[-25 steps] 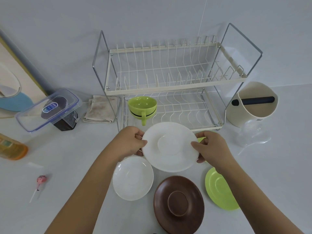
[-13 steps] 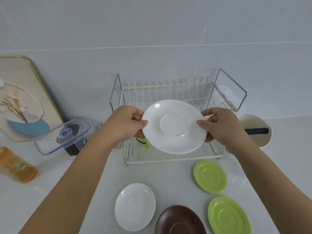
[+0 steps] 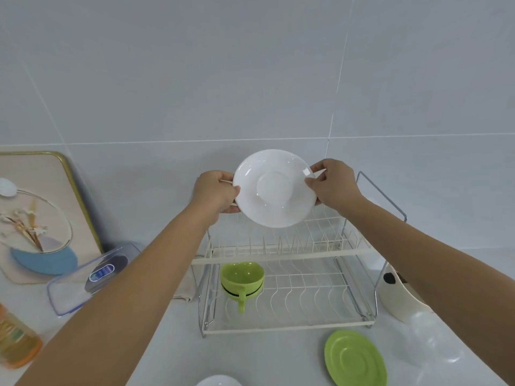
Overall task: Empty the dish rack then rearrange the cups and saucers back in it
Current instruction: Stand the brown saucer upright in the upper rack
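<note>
The two-tier dish rack stands at the far side of the bench, its upper tier bare. The white saucer, a second ago low over the bench, now hangs tilted above that tier, ready to be slotted in. The left hand and right hand pinch its opposite rims. A green cup sits below.

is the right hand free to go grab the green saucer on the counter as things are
Probably not yet: the right hand and the left hand both grip the round white saucer over the wire dish rack. The flat green saucer lies unobstructed on the counter.
</note>
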